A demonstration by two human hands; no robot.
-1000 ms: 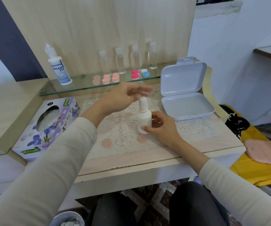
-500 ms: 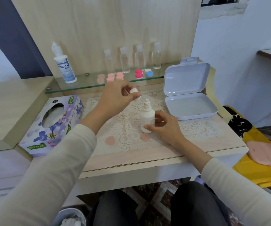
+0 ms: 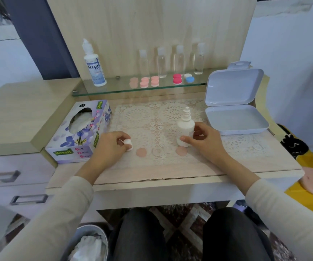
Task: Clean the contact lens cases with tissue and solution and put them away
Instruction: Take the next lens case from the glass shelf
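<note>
Right hand [image 3: 206, 142]: grip is being kept clamped round the lower body of a small white plastic bottle [image 3: 185, 129], which is being held upright on the lace mat [image 3: 159, 117]. The ribbed, tapered nozzle is exposed.

Left hand [image 3: 112, 146]: a small round white cap [image 3: 128, 144] is being pinched in a closed grip, low at the mat's left edge. Contact with the table [image 3: 170, 170] cannot be told.

Two flat, round, pale pink discs [image 3: 141, 152] are lying on the mat, one just beside the cap, the other at the bottle's base.

More lens cases [image 3: 144, 82] (pink, red, one blue and white, all round) are being kept on the glass shelf [image 3: 114, 89], alongside a tall labelled bottle [image 3: 94, 65] and four clear bottles [image 3: 161, 63].

A floral cardboard tissue box [image 3: 80, 132] is sitting left of the mat. A smooth white hinged box [image 3: 234, 110] with rounded corners is standing open on the right.
</note>
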